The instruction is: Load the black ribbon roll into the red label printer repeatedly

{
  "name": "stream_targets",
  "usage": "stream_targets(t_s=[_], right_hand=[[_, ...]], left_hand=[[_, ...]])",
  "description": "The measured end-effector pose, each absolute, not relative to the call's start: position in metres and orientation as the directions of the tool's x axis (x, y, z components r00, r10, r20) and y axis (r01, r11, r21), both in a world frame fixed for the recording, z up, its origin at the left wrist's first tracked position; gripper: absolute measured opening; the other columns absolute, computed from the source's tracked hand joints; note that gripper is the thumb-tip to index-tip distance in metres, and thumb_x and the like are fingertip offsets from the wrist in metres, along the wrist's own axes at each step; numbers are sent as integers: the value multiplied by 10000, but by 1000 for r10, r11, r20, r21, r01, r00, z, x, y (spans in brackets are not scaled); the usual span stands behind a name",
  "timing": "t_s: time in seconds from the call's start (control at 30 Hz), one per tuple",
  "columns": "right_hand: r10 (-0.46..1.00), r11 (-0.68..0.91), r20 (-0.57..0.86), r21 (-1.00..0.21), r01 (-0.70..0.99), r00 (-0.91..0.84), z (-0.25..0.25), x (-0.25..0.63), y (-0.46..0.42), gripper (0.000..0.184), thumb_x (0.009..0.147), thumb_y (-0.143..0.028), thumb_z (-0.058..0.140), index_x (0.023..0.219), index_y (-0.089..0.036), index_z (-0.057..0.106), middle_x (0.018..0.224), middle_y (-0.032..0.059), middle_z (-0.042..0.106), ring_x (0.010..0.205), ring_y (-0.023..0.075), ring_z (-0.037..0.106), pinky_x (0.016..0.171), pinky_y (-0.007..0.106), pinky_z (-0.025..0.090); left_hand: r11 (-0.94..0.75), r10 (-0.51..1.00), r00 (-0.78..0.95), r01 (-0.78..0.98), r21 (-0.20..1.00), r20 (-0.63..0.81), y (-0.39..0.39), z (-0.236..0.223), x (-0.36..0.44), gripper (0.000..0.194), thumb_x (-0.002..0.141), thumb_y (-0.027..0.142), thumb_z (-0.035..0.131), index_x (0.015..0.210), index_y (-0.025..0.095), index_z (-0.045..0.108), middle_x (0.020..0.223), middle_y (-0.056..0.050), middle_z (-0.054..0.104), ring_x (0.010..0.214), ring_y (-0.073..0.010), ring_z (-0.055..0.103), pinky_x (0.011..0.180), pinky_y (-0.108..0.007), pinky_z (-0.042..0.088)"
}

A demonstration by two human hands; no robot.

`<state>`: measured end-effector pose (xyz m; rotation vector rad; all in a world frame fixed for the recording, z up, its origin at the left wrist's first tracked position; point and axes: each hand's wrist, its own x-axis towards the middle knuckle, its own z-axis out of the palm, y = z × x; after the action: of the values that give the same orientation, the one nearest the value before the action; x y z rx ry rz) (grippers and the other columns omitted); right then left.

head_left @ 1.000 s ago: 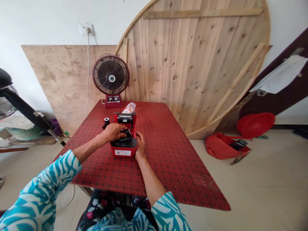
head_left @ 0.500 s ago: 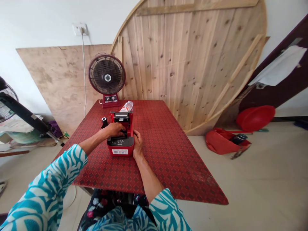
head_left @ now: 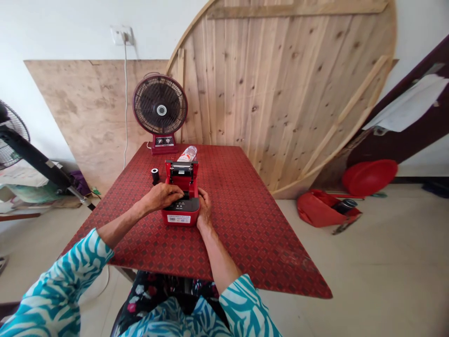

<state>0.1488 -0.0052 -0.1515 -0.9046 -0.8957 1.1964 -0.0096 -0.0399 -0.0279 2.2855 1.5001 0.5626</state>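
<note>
A small red and black label printer (head_left: pixel 182 206) stands on the red patterned table (head_left: pixel 245 220), its lid (head_left: pixel 182 173) tipped up at the back. My left hand (head_left: pixel 162 195) lies over the printer's open top, fingers curled down into the black compartment; what they touch is hidden. My right hand (head_left: pixel 204 207) is pressed against the printer's right side, fingers wrapped round its edge. A small black roll (head_left: pixel 155 175) stands upright just left of the printer.
A plastic bottle (head_left: pixel 187 153) lies behind the printer, and a red desk fan (head_left: pixel 160 112) stands at the table's far edge. Wooden boards lean on the wall. A red basin (head_left: pixel 370 175) and red bag (head_left: pixel 322 208) sit on the floor at right; a standing fan (head_left: pixel 14 145) at left.
My left hand held a black piece above the printer a second ago; now it rests lower in the open compartment and the piece is out of sight. My right hand stays on the printer's side.
</note>
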Motion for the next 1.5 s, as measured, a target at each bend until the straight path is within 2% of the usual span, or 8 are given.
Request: stream_targets(t_s=[0.17, 0.27, 0.4, 0.7, 0.9, 1.13, 1.37, 1.5], right_hand=[[986, 129, 79, -920, -369, 146, -151, 147, -6, 365, 757, -383, 539, 1054, -204, 652, 1044, 33, 703, 950, 191, 611, 883, 340, 440], [987, 127, 79, -921, -368, 143, -152, 147, -6, 362, 757, -382, 535, 1051, -207, 651, 1051, 37, 700, 962, 198, 609, 895, 352, 439], [985, 144, 101, -927, -346, 141, -154, 148, -5, 355, 767, -378, 520, 1052, -215, 655, 1055, 38, 700, 979, 205, 609, 893, 358, 447], [986, 143, 103, -930, -339, 132, -161, 151, -3, 363, 764, -394, 536, 1057, -215, 651, 1069, 39, 695, 988, 199, 611, 882, 344, 452], [996, 49, 18, -927, -373, 87, -156, 154, -2, 476, 724, -465, 586, 1125, -210, 596, 1070, 51, 686, 903, 197, 630, 806, 336, 485], [988, 136, 111, -959, -250, 112, -111, 150, 29, 562, 752, -560, 515, 1223, -257, 558, 1287, 57, 597, 1119, 212, 581, 902, 346, 453], [997, 78, 72, -980, -182, 39, -86, 148, 55, 592, 748, -665, 419, 1199, -316, 577, 1200, 27, 648, 873, 185, 630, 801, 337, 432], [999, 48, 48, -992, -115, 8, -74, 157, 54, 611, 724, -696, 430, 1090, -255, 643, 1100, 46, 681, 746, 165, 596, 804, 353, 420]], left_hand=[[-621, 762, 517, 753, 216, 389, -58, -26, 0, 234, 944, 271, 481, 922, 199, 703, 931, -38, 745, 882, -174, 662, 878, -321, 423], [-653, 666, 537, 755, 58, 518, -80, -31, 4, 230, 959, 261, 474, 900, 204, 689, 923, -27, 730, 851, -167, 626, 889, -349, 391], [-636, 602, 527, 770, -38, 600, -100, -43, 7, 178, 938, 192, 508, 908, 224, 680, 881, 0, 708, 798, -149, 585, 953, -358, 361], [-615, 541, 433, 788, -12, 721, -110, -70, 8, 235, 902, 100, 534, 1067, 222, 649, 913, -10, 696, 864, -147, 593, 1050, -398, 312], [-635, 530, 360, 769, 77, 768, -111, -82, 11, 201, 921, 113, 507, 1009, 226, 647, 933, 3, 713, 882, -134, 617, 1071, -383, 280], [-610, 533, 312, 786, 102, 787, -112, -90, 12, 194, 923, 122, 512, 994, 235, 654, 936, 11, 717, 892, -125, 622, 1082, -372, 260], [-616, 514, 307, 782, 95, 801, -113, -90, 13, 186, 933, 132, 504, 1004, 221, 651, 936, 5, 717, 919, -125, 626, 1091, -373, 262], [-621, 508, 313, 779, 90, 802, -114, -90, 11, 186, 928, 138, 512, 1020, 220, 652, 958, 0, 716, 937, -128, 626, 1098, -379, 268]])
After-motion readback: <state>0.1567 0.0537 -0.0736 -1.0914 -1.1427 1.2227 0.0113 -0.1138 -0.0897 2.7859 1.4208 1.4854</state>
